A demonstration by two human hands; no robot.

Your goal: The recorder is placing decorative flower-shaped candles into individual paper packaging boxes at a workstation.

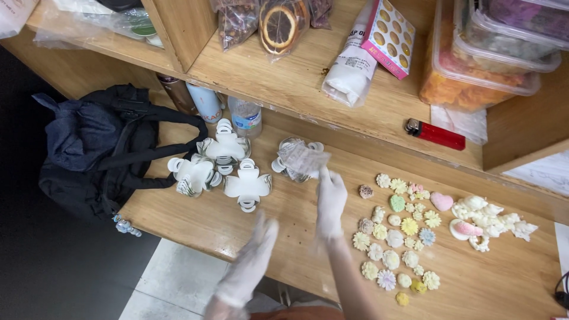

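Wooden tabletop [510,284] is carrying many small pastel flower pieces [396,237] lying loose on the right while white folded boxes [220,166] are waiting unfilled on the left, and the gloved right hand [330,201] is pinching a clear wrapper [302,157] as the blurred left hand [252,261] is hovering open, grasping nothing.

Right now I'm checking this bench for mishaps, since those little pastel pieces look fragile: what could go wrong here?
1. The right hand lifts a clear wrapper close beside the small pastel flower pieces; a sweep back could knock or scatter them.
2. The left hand is blurred near the table's front edge; anything brushed there may fall to the floor.
3. The white clover-shaped boxes lie loosely overlapped and could slide.
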